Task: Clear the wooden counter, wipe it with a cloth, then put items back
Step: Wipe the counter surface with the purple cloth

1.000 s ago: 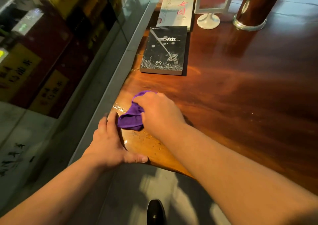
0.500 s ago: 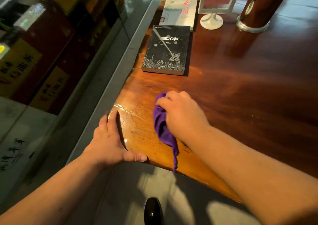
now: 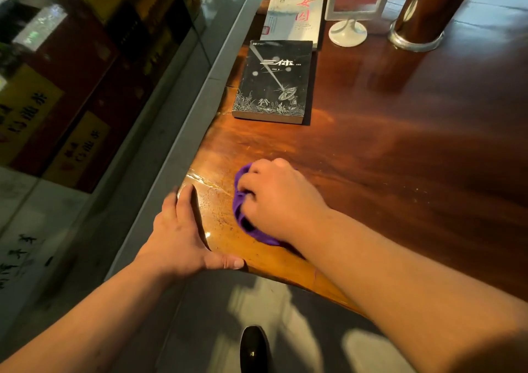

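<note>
Pressing a bunched purple cloth (image 3: 247, 224) onto the wooden counter (image 3: 400, 150) near its front-left corner, right hand (image 3: 281, 198) closed over it, fingers curled down and gripping the fabric, knuckles up

Bracing at the corner with the left hand (image 3: 178, 235): fingers flat and extended together along the counter's left edge, thumb stretched out against the front edge, holding nothing but the wood itself

Lying just beside each other, cloth and left hand, with a strip of glossy, scratched wood between them

Leaving wide bare wood to the right of the cloth and beyond it, up to a black book (image 3: 274, 82) lying flat by the left edge; a white book (image 3: 294, 15) resting farther back, its near edge touching or slightly under the black one, cannot tell which

Standing at the far end, a white sign stand (image 3: 348, 31) and a shiny cylinder (image 3: 420, 15), well apart from the hands

Running along the left side, a grey ledge (image 3: 183, 132) bordering the counter; below the front edge, floor and a dark shoe (image 3: 254, 350)

Compared with half a second ago: cloth now bunched wholly on the surface, no longer trailing over the front edge; right hand drawn slightly nearer the left; left hand unmoved on the corner
</note>
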Tool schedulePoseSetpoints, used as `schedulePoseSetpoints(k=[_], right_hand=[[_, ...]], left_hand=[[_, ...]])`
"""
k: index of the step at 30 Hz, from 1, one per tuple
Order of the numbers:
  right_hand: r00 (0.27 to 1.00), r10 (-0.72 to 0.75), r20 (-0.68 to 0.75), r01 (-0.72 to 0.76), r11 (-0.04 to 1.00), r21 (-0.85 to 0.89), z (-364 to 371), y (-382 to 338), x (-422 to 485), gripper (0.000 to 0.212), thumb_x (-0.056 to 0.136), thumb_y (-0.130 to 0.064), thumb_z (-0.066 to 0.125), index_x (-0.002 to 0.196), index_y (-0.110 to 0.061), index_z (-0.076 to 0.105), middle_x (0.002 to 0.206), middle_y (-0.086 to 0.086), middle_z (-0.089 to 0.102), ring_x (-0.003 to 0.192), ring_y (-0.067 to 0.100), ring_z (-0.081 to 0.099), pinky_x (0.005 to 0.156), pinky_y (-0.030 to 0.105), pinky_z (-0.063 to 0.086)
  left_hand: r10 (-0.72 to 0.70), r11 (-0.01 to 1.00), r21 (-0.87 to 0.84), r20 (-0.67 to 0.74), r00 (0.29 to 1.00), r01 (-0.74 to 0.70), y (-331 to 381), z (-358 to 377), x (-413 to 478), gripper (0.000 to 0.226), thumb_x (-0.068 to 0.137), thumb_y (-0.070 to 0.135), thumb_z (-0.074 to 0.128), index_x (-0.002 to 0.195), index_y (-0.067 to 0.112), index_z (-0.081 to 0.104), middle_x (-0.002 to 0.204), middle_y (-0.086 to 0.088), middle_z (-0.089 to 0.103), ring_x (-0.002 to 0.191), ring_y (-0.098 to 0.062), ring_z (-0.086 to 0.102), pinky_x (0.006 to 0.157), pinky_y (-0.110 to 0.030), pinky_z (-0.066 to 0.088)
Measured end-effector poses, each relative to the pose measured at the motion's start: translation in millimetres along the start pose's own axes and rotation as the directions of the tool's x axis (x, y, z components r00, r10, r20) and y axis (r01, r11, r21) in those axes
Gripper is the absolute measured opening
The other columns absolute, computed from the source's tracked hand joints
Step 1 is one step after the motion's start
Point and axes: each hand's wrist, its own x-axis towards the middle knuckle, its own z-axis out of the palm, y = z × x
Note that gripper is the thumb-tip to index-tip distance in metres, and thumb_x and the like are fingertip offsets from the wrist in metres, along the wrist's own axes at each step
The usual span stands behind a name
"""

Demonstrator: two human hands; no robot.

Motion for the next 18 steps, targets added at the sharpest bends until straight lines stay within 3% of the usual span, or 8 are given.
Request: schedulePoseSetpoints(k=[2,3,7,10,13,16,18], right_hand=[[0.998,-0.059,0.033,0.060,0.997,-0.051,4.4,-20.9,-1.8,0.044,0.085,-0.048,0.054,0.120,-0.027,0.071,0.121,0.002,0.063,0.106,0.030,0.052,0.091,0.048,0.049],[0.996,-0.079,0.042,0.083,0.990,-0.110,6.5,-27.0,-7.0,0.047,0.085,-0.048,0.057,0.126,-0.028,0.068,0.127,0.003,0.061,0.110,0.031,0.052,0.091,0.048,0.047],[0.996,-0.071,0.060,0.085,0.959,-0.270,-1.9,-9.1,-33.8,0.047,0.090,-0.017,0.062,0.135,-0.028,0.056,0.133,0.010,0.051,0.113,0.036,0.047,0.086,0.050,0.043],[0.998,0.056,-0.012,-0.057,0.953,-0.297,-34.2,34.8,-56.9,0.046,0.087,-0.010,0.064,0.130,-0.026,0.056,0.126,0.013,0.050,0.107,0.038,0.047,0.081,0.049,0.047],[0.959,0.225,-0.173,-0.264,0.931,-0.252,-82.2,96.0,-85.2,0.046,0.086,-0.011,0.062,0.129,-0.029,0.056,0.122,0.010,0.051,0.103,0.035,0.048,0.078,0.048,0.049],[0.880,0.361,-0.308,-0.429,0.883,-0.190,-134.5,162.5,-115.4,0.052,0.085,-0.012,0.062,0.134,-0.030,0.056,0.125,0.006,0.051,0.106,0.033,0.049,0.083,0.048,0.050],[0.827,0.418,-0.376,-0.502,0.850,-0.160,-167.9,207.0,-137.5,0.054,0.086,-0.014,0.063,0.136,-0.033,0.053,0.126,0.003,0.050,0.111,0.031,0.049,0.087,0.047,0.050]], left_hand=[[-0.007,1.000,0.009,0.006,1.000,0.007,-0.8,0.0,1.0,0.184,0.015,0.094,0.080,0.160,0.034,-0.016,0.170,-0.002,-0.004,0.154,-0.034,0.006,0.122,-0.057,0.023],[-0.013,1.000,0.016,0.009,1.000,0.012,-0.7,-0.1,1.3,0.184,0.014,0.094,0.080,0.159,0.034,-0.016,0.170,-0.002,-0.005,0.154,-0.035,0.006,0.121,-0.057,0.024],[-0.041,0.994,0.105,0.016,0.999,0.039,5.7,-5.4,0.4,0.184,0.013,0.101,0.071,0.160,0.030,-0.015,0.170,-0.012,0.003,0.155,-0.034,0.007,0.122,-0.062,0.018],[0.053,0.948,0.316,-0.058,0.997,-0.032,19.1,-9.8,-2.1,0.163,0.029,0.110,0.053,0.162,0.024,0.015,0.170,-0.011,0.015,0.154,-0.033,0.013,0.120,-0.067,0.013],[0.265,0.891,0.403,-0.087,0.960,-0.209,64.6,-10.6,4.9,0.132,0.051,0.108,0.044,0.154,0.025,0.042,0.166,-0.008,0.030,0.149,-0.035,0.027,0.118,-0.065,0.022],[0.460,0.811,0.440,-0.076,0.885,-0.384,146.6,6.9,17.9,0.116,0.064,0.102,0.043,0.150,0.025,0.047,0.161,-0.008,0.041,0.142,-0.034,0.039,0.113,-0.056,0.037],[0.522,0.788,0.416,-0.062,0.850,-0.453,211.6,30.2,28.2,0.111,0.067,0.098,0.046,0.149,0.024,0.047,0.160,-0.007,0.041,0.141,-0.033,0.040,0.113,-0.052,0.038]])
